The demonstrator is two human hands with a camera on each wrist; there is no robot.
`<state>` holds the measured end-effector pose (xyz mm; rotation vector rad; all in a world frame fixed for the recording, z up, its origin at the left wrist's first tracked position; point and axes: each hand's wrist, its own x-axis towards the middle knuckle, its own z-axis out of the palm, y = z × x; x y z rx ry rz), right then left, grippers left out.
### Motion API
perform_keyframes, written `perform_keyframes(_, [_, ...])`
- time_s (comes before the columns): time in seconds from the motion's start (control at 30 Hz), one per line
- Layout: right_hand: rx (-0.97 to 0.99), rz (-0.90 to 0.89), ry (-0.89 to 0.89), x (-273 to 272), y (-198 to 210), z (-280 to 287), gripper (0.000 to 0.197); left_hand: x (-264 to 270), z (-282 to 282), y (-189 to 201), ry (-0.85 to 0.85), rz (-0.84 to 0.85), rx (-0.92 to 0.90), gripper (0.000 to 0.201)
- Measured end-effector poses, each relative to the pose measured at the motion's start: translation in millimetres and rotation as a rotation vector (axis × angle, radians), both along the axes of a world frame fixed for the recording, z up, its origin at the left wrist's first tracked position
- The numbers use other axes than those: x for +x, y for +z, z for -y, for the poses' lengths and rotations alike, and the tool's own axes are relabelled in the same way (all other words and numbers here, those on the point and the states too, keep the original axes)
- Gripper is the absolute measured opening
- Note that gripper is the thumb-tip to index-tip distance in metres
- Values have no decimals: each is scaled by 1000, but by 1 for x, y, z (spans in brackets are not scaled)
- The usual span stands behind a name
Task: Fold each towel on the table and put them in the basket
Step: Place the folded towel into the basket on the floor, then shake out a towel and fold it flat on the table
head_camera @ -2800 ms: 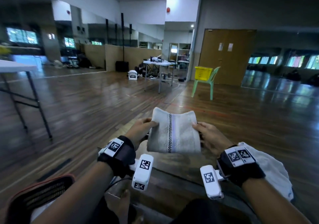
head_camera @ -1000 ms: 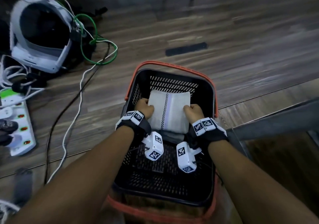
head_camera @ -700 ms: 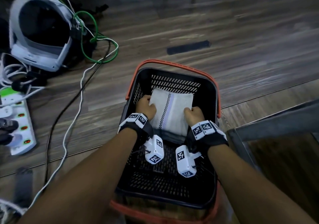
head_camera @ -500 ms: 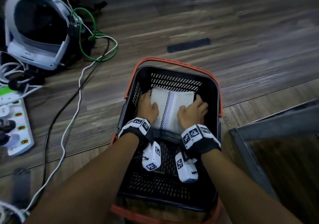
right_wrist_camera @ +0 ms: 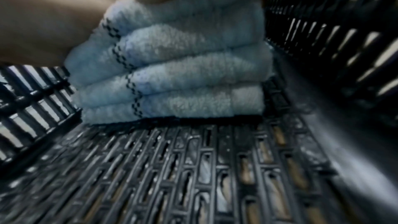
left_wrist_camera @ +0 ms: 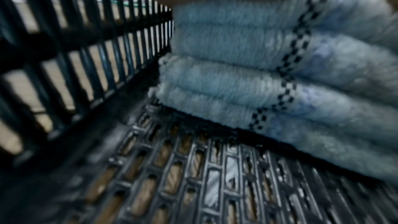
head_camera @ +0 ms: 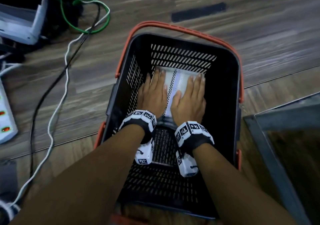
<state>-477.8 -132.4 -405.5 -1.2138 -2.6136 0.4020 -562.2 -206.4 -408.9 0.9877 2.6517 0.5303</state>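
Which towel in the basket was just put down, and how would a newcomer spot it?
Find the black slatted plastic basket with orange handles on the wooden floor. At its far end sits a stack of folded white towels; the top folded white towel, with a checkered stripe, lies under the flat left hand and right hand.

Dim wood-plank floor strewn with cables, a power strip at left.

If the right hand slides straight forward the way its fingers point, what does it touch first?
Probably the basket's slotted far wall. The right hand lies flat on the folded towel, fingers near its far edge, which seems close to that wall.
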Motion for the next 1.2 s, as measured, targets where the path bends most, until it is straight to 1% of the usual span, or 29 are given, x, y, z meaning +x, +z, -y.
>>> perform_keyframes(0.1, [-59,74,34,3,6,-1,61,3,0,11,-9,49,-86,53])
perform_keyframes(0.2, [-185,260,118,12,34,-4,61,6,4,39,-61,156,-287,55])
perform_keyframes(0.27, [-287,414,177,20,62,-6,56,12,10,68,-131,173,-457,53])
perform_keyframes(0.3, [-337,478,203,23,80,-7,48,15,14,88,-165,173,-520,48])
perform_keyframes(0.37, [-439,569,268,30,118,-8,35,19,24,127,-219,199,-578,39])
perform_keyframes(0.43, [-491,586,323,44,162,-10,35,21,35,171,-238,264,-557,43])
perform_keyframes(0.5, [-464,560,345,61,216,-15,41,24,39,223,-211,239,-478,46])
perform_keyframes(0.53, [-429,534,349,69,246,-19,41,28,39,253,-209,201,-433,46])
perform_keyframes(0.6, [-356,475,341,91,315,-23,34,42,36,320,-217,109,-338,42])
perform_keyframes(0.67, [-293,386,328,118,384,-24,38,64,34,388,-245,-8,-253,37])
perform_keyframes(0.73, [-254,305,311,151,446,-19,40,90,36,445,-258,-77,-159,39])
perform_keyframes(0.83, [-181,237,248,207,519,-11,44,136,36,514,-313,-168,-62,39])
perform_keyframes(0.9, [-141,205,203,246,554,-4,47,170,34,549,-378,-241,-39,40])
perform_keyframes(1.0, [-90,180,125,305,589,5,46,219,25,586,-506,-319,31,41])
perform_keyframes(1.1, [-91,162,11,367,607,15,42,269,12,608,-631,-345,76,41])
perform_keyframes(1.2, [-97,182,-109,428,614,23,42,322,-2,618,-768,-369,111,40])
